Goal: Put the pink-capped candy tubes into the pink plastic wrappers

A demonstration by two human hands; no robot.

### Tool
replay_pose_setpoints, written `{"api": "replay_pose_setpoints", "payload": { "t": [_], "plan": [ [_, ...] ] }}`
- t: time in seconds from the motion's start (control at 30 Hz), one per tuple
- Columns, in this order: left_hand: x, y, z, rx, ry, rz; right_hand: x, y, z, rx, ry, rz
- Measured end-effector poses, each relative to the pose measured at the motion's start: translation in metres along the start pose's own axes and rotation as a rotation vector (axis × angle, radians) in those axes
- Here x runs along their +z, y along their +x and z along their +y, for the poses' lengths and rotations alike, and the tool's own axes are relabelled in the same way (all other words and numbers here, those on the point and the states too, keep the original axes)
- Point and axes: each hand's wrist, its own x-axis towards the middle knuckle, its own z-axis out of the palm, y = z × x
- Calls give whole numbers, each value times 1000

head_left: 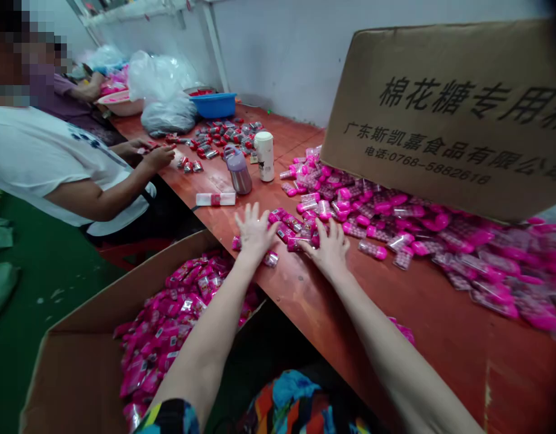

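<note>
Lying at near left, inside the open carton (74, 355), there are many pink packets (169, 319). On the red table (314, 319), the wrapped pink tubes (290, 225) are mostly between the left hand (254, 234) and the right hand (331, 250), which touches them; the fingers of both hands are spread apart. To the right is a heap of pink-capped tubes (377, 217), with a printed box (441, 132) tilted above. Farther, a purple flask (238, 172) stands beside a white bottle (265, 158).
</note>
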Motion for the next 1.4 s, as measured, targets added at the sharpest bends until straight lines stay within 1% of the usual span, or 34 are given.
{"api": "replay_pose_setpoints", "payload": {
  "t": [0.07, 0.1, 0.17, 0.23, 0.27, 0.33, 0.43, 0.53, 0.63, 0.7, 0.77, 0.8, 0.83, 0.87, 0.93, 0.97, 1.03, 1.07, 1.13, 1.2, 1.23, 1.3, 1.4],
  "plan": [
    [18, 20, 25, 85, -46, -106, 4, 0, 4, -28, -11, -77],
    [25, 25, 32, 104, -65, -159, 6, -3, 3, -47, -13, -92],
    [31, 27, 36, 111, -86, -219, 11, -12, -5, -76, -20, -73],
    [29, 20, 29, 97, -86, -216, 15, -24, -17, -94, -20, -39],
    [26, 15, 21, 88, -81, -205, 17, -30, -25, -104, -15, -29],
    [17, -1, -2, 63, -64, -192, 22, -43, -42, -143, 6, -29],
    [0, -33, -50, 3, -15, -176, 31, -67, -76, -246, 71, -72],
    [-18, -76, -104, -100, 50, -177, 41, -100, -115, -396, 153, -151],
    [-37, -126, -151, -256, 85, -265, 47, -134, -146, -602, 248, -276],
    [-48, -159, -170, -361, 106, -324, 48, -150, -156, -730, 329, -362],
    [-56, -187, -177, -458, 131, -329, 47, -155, -156, -794, 420, -392],
    [-60, -199, -174, -502, 144, -318, 45, -154, -152, -796, 459, -380],
    [-62, -208, -167, -540, 157, -306, 43, -149, -147, -782, 492, -355],
    [-63, -213, -156, -567, 164, -287, 40, -143, -140, -756, 515, -325],
    [-60, -214, -123, -557, 150, -232, 33, -130, -123, -691, 539, -278],
    [-55, -209, -102, -494, 95, -151, 28, -124, -114, -650, 545, -261],
    [-42, -189, -59, -284, -50, -36, 15, -117, -93, -556, 584, -224],
    [-34, -175, -37, -187, -116, -6, 6, -117, -82, -505, 618, -201],
    [-18, -144, 2, -35, -223, 9, -13, -123, -59, -381, 698, -111],
    [-2, -112, 33, 49, -290, -15, -33, -135, -35, -287, 700, -31],
    [5, -96, 47, 75, -310, -35, -42, -142, -22, -245, 698, -26],
    [20, -65, 71, 113, -330, -73, -59, -155, 2, -144, 705, -7],
    [40, -28, 104, 158, -324, -110, -76, -177, 39, 16, 680, 93]
  ]
}}
